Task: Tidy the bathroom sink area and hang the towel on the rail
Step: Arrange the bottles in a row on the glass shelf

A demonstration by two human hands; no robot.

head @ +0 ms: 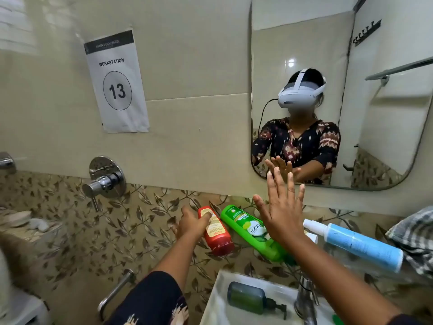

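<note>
A red bottle [216,233] lies on its side on the glass shelf below the mirror. My left hand [191,225] rests on it, thumb across its label. Beside it lies a green bottle [250,231], partly behind my right hand [281,207], which is raised flat with fingers spread and holds nothing. A blue spray bottle [358,245] lies on the shelf at the right. A checked towel [414,235] is bunched at the right edge. A green soap dispenser [253,299] lies in the white sink [215,299]. A chrome rail [114,292] sticks out of the wall at lower left.
The chrome sink tap [307,294] stands at the basin's back. A shower mixer valve [105,179] juts from the wall at the left. The mirror [328,55] reflects a person, a glass shelf and hooks. A paper sign [117,83] reads workstation 13.
</note>
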